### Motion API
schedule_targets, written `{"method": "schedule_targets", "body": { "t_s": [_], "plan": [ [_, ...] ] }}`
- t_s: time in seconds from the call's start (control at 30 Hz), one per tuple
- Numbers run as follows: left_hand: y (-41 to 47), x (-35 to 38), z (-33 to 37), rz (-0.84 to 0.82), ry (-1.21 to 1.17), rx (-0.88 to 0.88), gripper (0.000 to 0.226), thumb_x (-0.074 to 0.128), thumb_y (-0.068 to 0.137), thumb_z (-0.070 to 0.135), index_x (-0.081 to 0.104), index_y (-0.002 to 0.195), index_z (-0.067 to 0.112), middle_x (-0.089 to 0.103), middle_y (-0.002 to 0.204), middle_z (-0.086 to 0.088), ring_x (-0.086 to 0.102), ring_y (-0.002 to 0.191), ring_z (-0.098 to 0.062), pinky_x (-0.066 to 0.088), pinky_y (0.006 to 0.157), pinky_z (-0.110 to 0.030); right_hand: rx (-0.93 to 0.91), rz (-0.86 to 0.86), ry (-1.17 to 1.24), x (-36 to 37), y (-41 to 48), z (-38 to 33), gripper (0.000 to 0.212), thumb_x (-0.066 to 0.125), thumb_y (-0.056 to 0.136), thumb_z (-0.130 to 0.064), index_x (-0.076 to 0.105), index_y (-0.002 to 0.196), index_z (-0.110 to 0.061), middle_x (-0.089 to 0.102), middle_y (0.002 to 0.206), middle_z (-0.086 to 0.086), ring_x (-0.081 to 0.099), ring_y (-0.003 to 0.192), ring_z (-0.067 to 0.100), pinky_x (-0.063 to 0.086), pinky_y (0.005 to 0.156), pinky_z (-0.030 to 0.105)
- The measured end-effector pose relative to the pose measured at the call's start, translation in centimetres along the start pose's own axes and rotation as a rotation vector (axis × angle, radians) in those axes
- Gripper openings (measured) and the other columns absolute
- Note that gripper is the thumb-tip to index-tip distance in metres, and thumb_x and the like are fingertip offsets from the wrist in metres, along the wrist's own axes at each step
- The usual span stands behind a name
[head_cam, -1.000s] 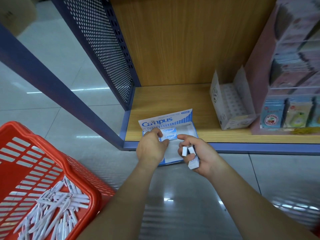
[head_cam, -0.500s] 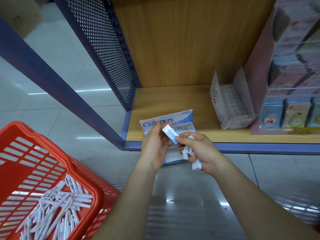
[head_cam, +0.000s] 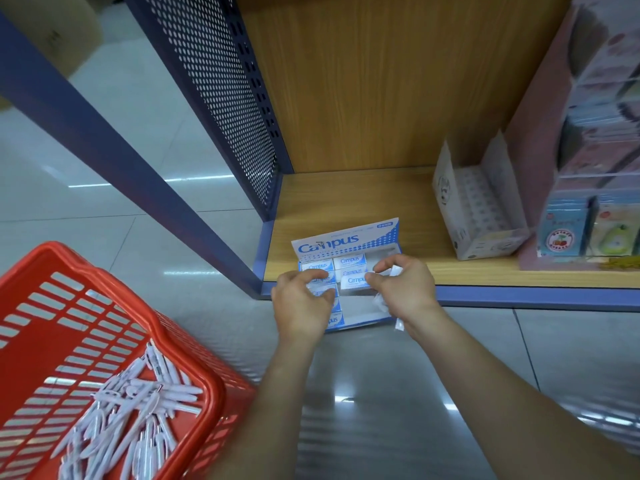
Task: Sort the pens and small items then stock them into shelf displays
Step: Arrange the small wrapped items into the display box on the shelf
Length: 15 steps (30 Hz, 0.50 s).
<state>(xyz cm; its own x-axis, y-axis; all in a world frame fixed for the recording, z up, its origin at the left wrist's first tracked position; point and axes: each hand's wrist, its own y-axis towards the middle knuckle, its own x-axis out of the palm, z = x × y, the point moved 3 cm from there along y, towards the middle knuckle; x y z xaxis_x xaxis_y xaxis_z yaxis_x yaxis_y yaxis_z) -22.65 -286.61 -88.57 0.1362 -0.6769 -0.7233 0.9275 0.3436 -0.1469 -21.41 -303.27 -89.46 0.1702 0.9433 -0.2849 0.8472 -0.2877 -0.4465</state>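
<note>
Down from where both hands had held it up half a second before, the loose eraser (head_cam: 355, 281) had come to lie low in the Campus box (head_cam: 346, 241), just below the packed erasers (head_cam: 349, 260) in its top row. The right hand (head_cam: 405, 289) pinched that eraser's right end between thumb and forefinger, while its other fingers curled round several small white pieces (head_cam: 379, 303) against the palm. The left hand (head_cam: 301, 306) was over the box's left column, forefinger and thumb bent narrowly together on the erasers there; whether they gripped one could not be told. The box sat open at the front left corner of the shelf (head_cam: 381, 202), its near end overhanging the blue edge. Right of the box stood a white display carton (head_cam: 481, 216). Left of the box and nearer the person, a red basket (head_cam: 104, 296) held white pens (head_cam: 138, 407).
</note>
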Motion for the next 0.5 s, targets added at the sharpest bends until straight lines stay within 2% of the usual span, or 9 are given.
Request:
{"method": "schedule_targets", "body": {
  "t_s": [0.07, 0.17, 0.3, 0.37, 0.43, 0.5],
  "plan": [
    [-0.2, 0.3, -0.1, -0.019, 0.076, 0.032, 0.031, 0.076, 0.074, 0.022, 0.07, 0.102, 0.034, 0.053, 0.118, 0.0, 0.046, 0.114, -0.02, 0.037, 0.098, -0.025, -0.006, 0.017, -0.086, 0.5, -0.1, 0.3, 0.012, 0.074, 0.079, -0.021, 0.063, 0.079, -0.021, 0.062, 0.077, 0.001, 0.058, 0.061, 0.019, 0.047, 0.06, 0.027],
    [-0.2, 0.7, 0.2, -0.045, 0.177, 0.06, 0.037, 0.077, 0.073, 0.031, 0.067, 0.108, 0.036, 0.047, 0.124, 0.003, 0.038, 0.118, -0.02, 0.033, 0.098, -0.024, 0.014, 0.022, -0.165, 0.9, -0.3, 0.8, 0.009, 0.071, 0.082, -0.019, 0.064, 0.088, -0.019, 0.063, 0.081, 0.0, 0.057, 0.06, 0.014, 0.042, 0.055, 0.025],
    [0.1, 1.3, 0.0, -0.061, 0.312, 0.082, 0.033, 0.075, 0.073, 0.045, 0.067, 0.105, 0.039, 0.044, 0.127, 0.007, 0.031, 0.119, -0.018, 0.038, 0.097, -0.027, 0.037, 0.017, -0.182, 1.0, 0.1, 0.9, 0.015, 0.065, 0.079, -0.011, 0.068, 0.09, -0.02, 0.067, 0.094, 0.004, 0.061, 0.077, 0.023, 0.048, 0.066, 0.028],
    [0.0, 1.4, -0.1, -0.042, 0.333, 0.088, 0.033, 0.073, 0.074, 0.048, 0.067, 0.105, 0.039, 0.043, 0.127, 0.007, 0.03, 0.119, -0.018, 0.04, 0.095, -0.029, 0.044, -0.02, -0.124, 0.9, 0.1, 0.7, 0.019, 0.063, 0.078, -0.008, 0.071, 0.092, -0.018, 0.069, 0.091, 0.006, 0.061, 0.07, 0.023, 0.05, 0.062, 0.032],
    [-0.2, 1.6, 0.0, -0.024, 0.339, 0.086, 0.032, 0.073, 0.074, 0.047, 0.066, 0.105, 0.039, 0.043, 0.126, 0.007, 0.029, 0.118, -0.017, 0.041, 0.094, -0.03, 0.056, -0.072, -0.11, 0.6, 0.0, 0.4, 0.024, 0.061, 0.079, -0.004, 0.071, 0.097, -0.016, 0.068, 0.085, 0.007, 0.055, 0.056, 0.021, 0.044, 0.049, 0.028],
    [-0.3, 1.7, 0.1, -0.011, 0.339, 0.087, 0.032, 0.072, 0.075, 0.046, 0.066, 0.105, 0.038, 0.044, 0.126, 0.008, 0.03, 0.118, -0.017, 0.041, 0.093, -0.031, 0.067, -0.111, -0.13, 0.4, -0.1, 0.3, 0.03, 0.059, 0.079, -0.002, 0.069, 0.104, -0.016, 0.068, 0.09, 0.008, 0.051, 0.053, 0.018, 0.037, 0.045, 0.024]
  ]
}}
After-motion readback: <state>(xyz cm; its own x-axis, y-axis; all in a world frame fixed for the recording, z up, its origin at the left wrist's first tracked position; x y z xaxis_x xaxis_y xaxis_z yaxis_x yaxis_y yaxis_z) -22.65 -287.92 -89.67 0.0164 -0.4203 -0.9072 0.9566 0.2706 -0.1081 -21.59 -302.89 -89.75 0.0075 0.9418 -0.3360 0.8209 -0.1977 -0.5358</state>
